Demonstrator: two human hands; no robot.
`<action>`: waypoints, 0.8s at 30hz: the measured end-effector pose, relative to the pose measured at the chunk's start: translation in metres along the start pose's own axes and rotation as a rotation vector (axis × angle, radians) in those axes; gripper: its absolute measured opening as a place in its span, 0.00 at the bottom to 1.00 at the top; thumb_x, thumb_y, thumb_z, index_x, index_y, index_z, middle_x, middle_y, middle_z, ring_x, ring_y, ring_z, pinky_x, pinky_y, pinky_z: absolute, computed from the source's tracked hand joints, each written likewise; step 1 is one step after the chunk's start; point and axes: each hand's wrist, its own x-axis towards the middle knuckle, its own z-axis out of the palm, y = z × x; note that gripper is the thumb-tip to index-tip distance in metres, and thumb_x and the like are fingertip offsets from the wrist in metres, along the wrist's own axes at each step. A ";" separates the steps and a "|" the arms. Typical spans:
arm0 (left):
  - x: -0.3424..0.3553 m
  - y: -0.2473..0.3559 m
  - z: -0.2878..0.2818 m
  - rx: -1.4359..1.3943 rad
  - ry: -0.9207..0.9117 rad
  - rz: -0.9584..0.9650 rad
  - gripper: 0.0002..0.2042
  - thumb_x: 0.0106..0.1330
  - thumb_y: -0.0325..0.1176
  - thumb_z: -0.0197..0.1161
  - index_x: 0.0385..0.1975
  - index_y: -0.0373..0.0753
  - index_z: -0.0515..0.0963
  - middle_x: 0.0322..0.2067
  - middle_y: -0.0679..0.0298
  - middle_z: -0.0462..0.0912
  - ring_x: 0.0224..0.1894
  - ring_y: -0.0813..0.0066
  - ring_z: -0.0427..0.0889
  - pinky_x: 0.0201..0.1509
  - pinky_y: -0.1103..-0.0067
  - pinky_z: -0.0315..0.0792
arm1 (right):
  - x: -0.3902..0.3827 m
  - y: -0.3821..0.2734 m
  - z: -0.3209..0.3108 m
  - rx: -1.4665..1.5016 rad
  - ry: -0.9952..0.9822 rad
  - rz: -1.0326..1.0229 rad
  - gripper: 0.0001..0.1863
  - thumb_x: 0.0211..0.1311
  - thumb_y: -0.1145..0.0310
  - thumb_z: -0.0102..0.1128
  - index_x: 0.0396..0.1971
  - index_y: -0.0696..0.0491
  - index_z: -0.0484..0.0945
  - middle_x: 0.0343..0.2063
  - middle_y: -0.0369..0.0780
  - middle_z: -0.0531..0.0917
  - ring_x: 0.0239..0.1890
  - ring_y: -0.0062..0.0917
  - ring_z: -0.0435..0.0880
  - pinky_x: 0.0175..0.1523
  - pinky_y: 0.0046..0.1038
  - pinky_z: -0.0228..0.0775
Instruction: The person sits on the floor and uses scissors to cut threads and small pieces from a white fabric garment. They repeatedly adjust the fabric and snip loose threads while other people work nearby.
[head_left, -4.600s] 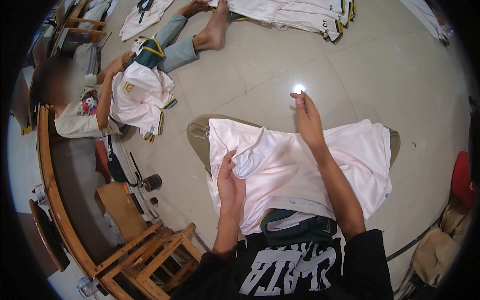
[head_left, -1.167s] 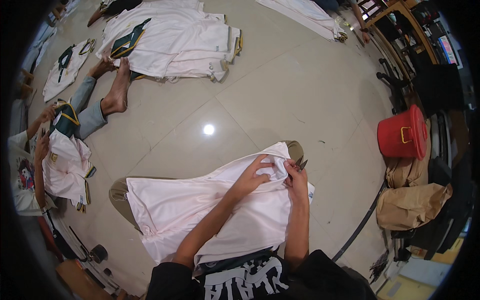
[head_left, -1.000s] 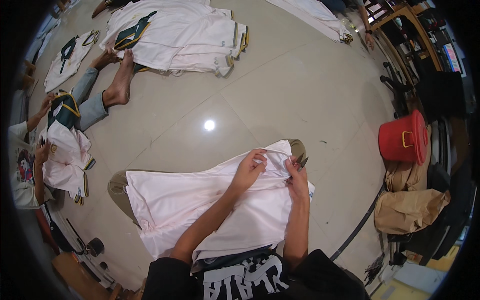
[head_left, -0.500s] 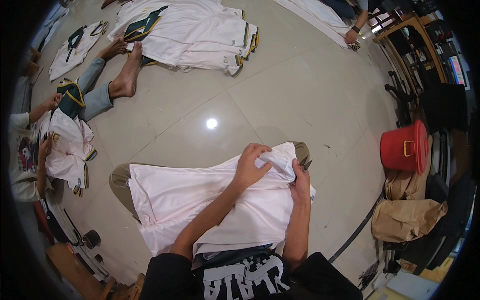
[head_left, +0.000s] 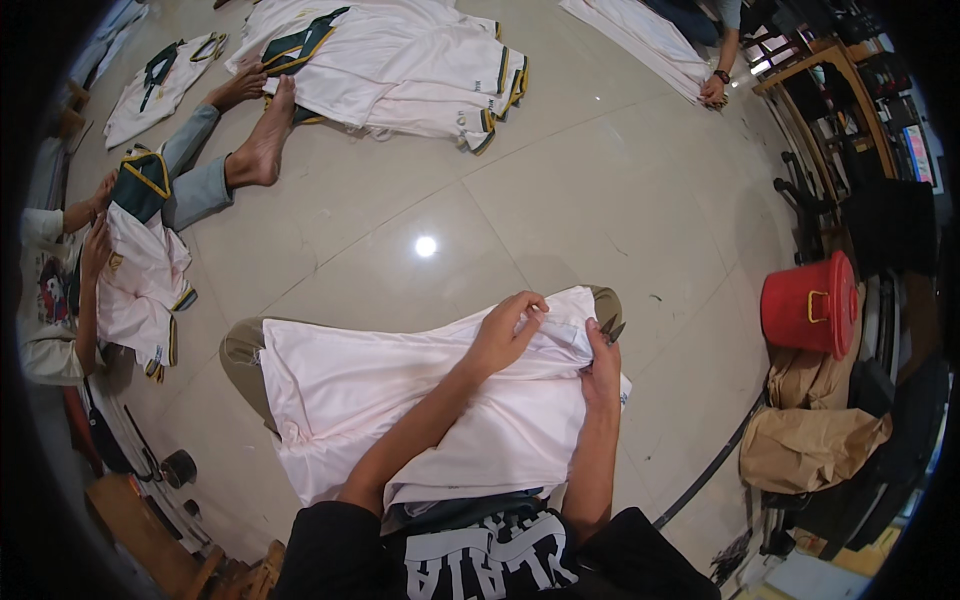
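Observation:
A pale pinkish-white shirt lies spread across my lap, over both knees. My right hand is closed at the shirt's right edge, gripping small thread snips whose dark blades stick out past the fingers. A fold of the cloth rests against that hand's thumb. Over the upper part of the shirt, my left hand is bent, thumb and fingertips drawn close together beside the raised hem. What is between those fingertips is too small to make out.
Several white shirts with green-and-yellow trim lie on the tiled floor ahead. At left, a seated person handles another shirt. A person's hand touches white cloth at far right. A red lidded bucket and brown paper bag stand right.
My left thumb and fingertips have come closer together above the cloth. My right hand keeps its hold on the snips. The person at left has shifted their hands on the collar.

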 end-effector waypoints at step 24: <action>0.005 -0.030 -0.014 -0.144 -0.164 -0.174 0.13 0.76 0.39 0.54 0.46 0.34 0.77 0.39 0.63 0.82 0.48 0.73 0.77 0.58 0.75 0.68 | 0.002 0.007 -0.008 -0.133 -0.012 -0.024 0.11 0.65 0.65 0.67 0.39 0.55 0.77 0.33 0.32 0.79 0.34 0.17 0.78 0.40 0.23 0.71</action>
